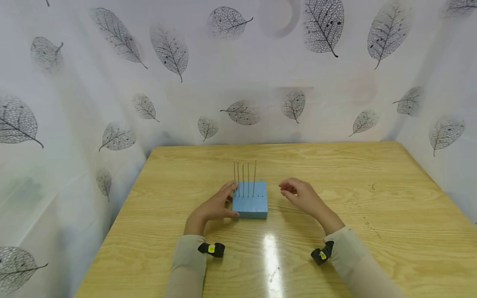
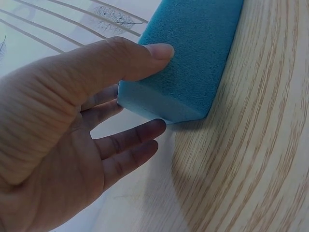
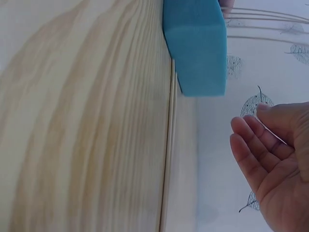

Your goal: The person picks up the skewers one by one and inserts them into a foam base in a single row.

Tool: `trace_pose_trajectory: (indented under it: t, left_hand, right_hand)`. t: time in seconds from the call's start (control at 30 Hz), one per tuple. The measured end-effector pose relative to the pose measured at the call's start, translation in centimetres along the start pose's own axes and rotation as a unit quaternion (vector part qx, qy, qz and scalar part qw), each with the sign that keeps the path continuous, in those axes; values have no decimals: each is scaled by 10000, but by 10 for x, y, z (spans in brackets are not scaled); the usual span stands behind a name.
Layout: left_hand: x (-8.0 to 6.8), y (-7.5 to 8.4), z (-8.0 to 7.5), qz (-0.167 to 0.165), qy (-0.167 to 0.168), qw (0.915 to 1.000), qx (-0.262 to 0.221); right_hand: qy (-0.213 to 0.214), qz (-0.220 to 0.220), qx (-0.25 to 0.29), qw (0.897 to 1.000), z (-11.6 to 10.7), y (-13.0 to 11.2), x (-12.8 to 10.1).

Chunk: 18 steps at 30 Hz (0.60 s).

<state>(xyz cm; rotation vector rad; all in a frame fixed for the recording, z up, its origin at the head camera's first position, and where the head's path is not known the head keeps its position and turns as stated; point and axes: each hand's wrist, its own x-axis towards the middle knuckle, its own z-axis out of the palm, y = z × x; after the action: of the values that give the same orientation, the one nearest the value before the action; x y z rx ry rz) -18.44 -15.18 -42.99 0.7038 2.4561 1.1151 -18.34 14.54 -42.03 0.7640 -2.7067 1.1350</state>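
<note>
A blue foam block (image 1: 253,205) lies on the wooden table, with several thin wooden sticks (image 1: 248,179) standing upright in a row along its top. A few small bare holes follow the row on its right side. My left hand (image 1: 216,205) grips the block's left end, thumb on the front face (image 2: 188,53) and fingers around the far side. To the right of the block, my right hand (image 1: 304,197) hovers above the table with loosely curved fingers and holds nothing. Below it, two thin sticks (image 3: 170,121) lie on the table, their ends by the block's right side.
The wooden table (image 1: 372,186) reaches back to a pale curtain (image 1: 261,62) printed with dark leaves, which also hangs at both sides. Each wrist wears a black strap (image 1: 216,249) with a small yellow mark. A bright reflection shows on the table in front of the block.
</note>
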Motion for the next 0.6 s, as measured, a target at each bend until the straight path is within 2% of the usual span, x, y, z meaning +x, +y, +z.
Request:
trace_pose_trajectory:
  t: [0.27,0.6]
  left_hand:
    - [0,0,1,20,-27,10000,0]
    - [1,1,1,-57,-2,10000,25]
  right_hand:
    - [-324,496,-109,9982,-12,15,-15]
    - [-842,681,-135,9940,-23,25,-27]
